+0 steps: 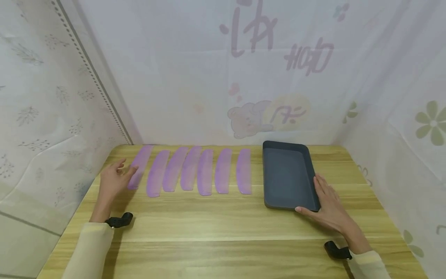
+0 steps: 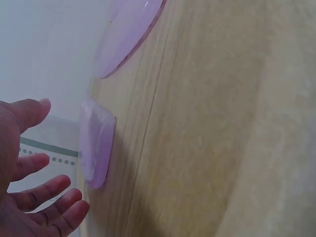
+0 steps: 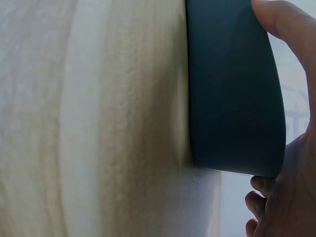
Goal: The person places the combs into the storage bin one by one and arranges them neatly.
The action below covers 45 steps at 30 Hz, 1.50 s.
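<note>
Several translucent purple combs (image 1: 158,173) lie side by side on the table. My left hand (image 1: 114,179) is at the leftmost comb (image 1: 142,164), its fingers spread and nothing held. In the left wrist view, there is a gap between the fingers (image 2: 42,195) and the nearby comb (image 2: 98,148). A dark grey rectangular baking tray (image 1: 289,174) stands to the right of the combs, with nothing inside. My right hand (image 1: 329,205) holds its near right corner, thumb at the near wall and fingers along the right wall. The right wrist view shows the tray's outer wall (image 3: 234,94) close up.
The wooden table (image 1: 209,240) ends at the back against a printed cloth (image 1: 181,77). More patterned cloth hangs on the left (image 1: 42,97) and right (image 1: 411,128). A black wrist camera (image 1: 120,221) is strapped to my left wrist, another (image 1: 337,251) to my right.
</note>
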{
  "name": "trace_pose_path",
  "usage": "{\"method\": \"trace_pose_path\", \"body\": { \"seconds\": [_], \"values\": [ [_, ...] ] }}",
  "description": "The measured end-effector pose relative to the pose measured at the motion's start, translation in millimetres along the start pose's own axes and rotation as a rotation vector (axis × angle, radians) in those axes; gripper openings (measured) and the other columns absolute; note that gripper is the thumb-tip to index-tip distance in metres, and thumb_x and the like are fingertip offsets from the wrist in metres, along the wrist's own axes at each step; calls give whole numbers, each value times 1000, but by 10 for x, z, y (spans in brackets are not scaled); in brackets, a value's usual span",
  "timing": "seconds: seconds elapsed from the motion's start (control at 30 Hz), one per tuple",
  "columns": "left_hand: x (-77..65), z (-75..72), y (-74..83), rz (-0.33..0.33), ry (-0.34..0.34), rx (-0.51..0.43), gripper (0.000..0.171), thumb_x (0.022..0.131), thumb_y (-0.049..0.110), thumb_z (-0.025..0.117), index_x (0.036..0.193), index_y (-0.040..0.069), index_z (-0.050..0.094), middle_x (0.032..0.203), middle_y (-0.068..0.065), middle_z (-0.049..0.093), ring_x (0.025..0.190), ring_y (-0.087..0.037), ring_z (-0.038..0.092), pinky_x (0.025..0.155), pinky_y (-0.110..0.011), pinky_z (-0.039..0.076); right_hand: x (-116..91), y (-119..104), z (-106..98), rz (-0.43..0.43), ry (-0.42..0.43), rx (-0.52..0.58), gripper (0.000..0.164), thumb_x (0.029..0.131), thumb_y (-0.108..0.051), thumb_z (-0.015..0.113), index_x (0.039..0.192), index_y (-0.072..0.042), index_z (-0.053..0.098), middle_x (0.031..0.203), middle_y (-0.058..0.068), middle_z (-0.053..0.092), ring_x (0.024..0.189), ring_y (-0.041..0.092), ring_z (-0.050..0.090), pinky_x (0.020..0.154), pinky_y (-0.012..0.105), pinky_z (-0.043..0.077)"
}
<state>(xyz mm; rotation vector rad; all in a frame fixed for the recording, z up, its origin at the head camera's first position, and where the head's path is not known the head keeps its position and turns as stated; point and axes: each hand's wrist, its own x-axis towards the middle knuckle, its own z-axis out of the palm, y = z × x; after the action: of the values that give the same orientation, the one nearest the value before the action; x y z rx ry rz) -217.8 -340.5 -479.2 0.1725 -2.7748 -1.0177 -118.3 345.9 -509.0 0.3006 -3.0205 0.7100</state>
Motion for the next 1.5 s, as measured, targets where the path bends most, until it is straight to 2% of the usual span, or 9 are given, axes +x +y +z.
{"method": "trace_pose_path", "body": {
  "seconds": [0.4,0.63,0.77,0.97,1.1,1.2,1.3,1.5],
  "values": [
    [136,19,-82,-31,-68,39,73,99,40,66,144,-14,47,135,-42,53,120,-56,55,95,-64,49,2,-3,4,41,-14,61,124,84,-56,78,164,-3,-2,173,20,-4,156,52,3,114,79,15],
    [202,23,-72,-116,-130,21,80,95,47,70,144,-12,48,145,-38,47,131,-55,46,106,-65,42,6,-3,7,47,-9,72,125,84,-55,79,164,-5,-3,173,20,-4,156,51,4,112,79,20],
    [216,23,-69,-160,-152,29,81,93,49,72,143,-10,50,146,-38,47,133,-55,45,107,-65,42,4,-16,4,50,-15,81,125,84,-54,79,164,-4,-3,172,20,-5,156,51,4,111,80,21],
    [234,14,-42,-196,-143,47,76,92,48,73,141,-7,53,143,-35,52,127,-53,51,97,-58,47,11,-25,-9,56,-17,97,124,84,-53,79,164,-6,-4,172,20,-6,156,52,4,110,80,21],
    [242,2,-11,-227,-131,27,71,92,43,75,139,-7,56,138,-32,57,119,-47,56,83,-44,51,16,-26,-11,57,-21,103,125,85,-53,79,164,-6,-5,172,19,-7,156,52,3,110,80,21],
    [245,-10,13,-237,-125,26,66,91,40,76,136,-5,59,126,-27,63,107,-39,61,73,-35,47,17,-24,-9,58,-24,111,125,85,-53,79,164,-6,-5,172,20,-7,156,51,2,110,80,22],
    [247,-24,31,-235,-126,41,62,89,38,78,132,-4,61,117,-22,65,98,-33,62,70,-33,44,17,-17,-1,57,-20,112,125,85,-53,79,164,-5,-4,172,20,-6,156,51,2,110,80,22],
    [259,-40,5,-223,-147,50,65,88,38,78,136,-2,59,130,-30,62,106,-41,64,71,-33,46,14,-9,19,54,-17,114,124,85,-52,79,164,-5,-4,172,20,-6,156,51,3,110,80,22]
  ]
}}
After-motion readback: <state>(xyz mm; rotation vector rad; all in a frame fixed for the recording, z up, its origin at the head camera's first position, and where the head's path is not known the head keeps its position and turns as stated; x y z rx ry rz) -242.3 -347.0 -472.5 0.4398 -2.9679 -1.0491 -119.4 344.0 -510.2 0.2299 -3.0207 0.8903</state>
